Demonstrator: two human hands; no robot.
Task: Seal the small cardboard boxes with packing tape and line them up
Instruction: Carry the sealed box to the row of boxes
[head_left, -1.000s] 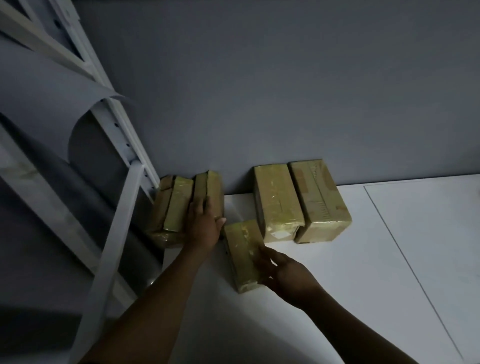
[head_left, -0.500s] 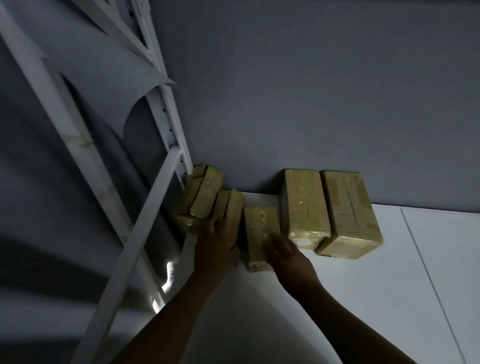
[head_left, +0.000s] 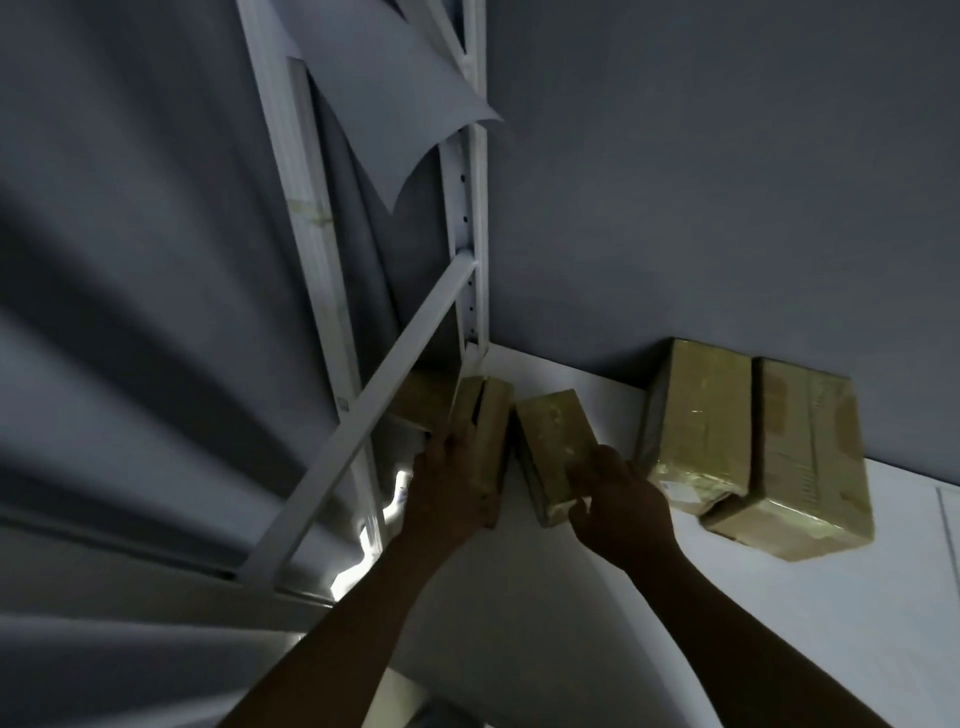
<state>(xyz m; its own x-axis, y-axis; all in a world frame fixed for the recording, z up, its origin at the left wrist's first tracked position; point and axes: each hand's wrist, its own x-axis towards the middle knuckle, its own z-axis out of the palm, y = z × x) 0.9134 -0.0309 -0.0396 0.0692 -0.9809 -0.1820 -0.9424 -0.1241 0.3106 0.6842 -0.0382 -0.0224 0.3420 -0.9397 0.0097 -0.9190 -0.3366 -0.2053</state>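
Observation:
Several taped cardboard boxes stand on a white shelf (head_left: 779, 623) against a grey wall. My left hand (head_left: 449, 493) grips a narrow box (head_left: 485, 415) near the shelf's left corner. My right hand (head_left: 618, 504) holds the near end of a small box (head_left: 553, 439) just right of it. Another box (head_left: 423, 397) lies partly hidden behind the rack's diagonal brace. Further right, two larger boxes (head_left: 696, 421) (head_left: 800, 457) sit side by side against the wall.
A white metal rack upright (head_left: 475, 234) and a diagonal brace (head_left: 363, 426) stand at the shelf's left end. A loose grey sheet (head_left: 395, 104) curls off the rack above. A gap separates the held boxes from the two larger ones.
The view has swung right and down. Both hands have slid their boxes left toward the corner, so a gap has opened between the small box and the two larger boxes.

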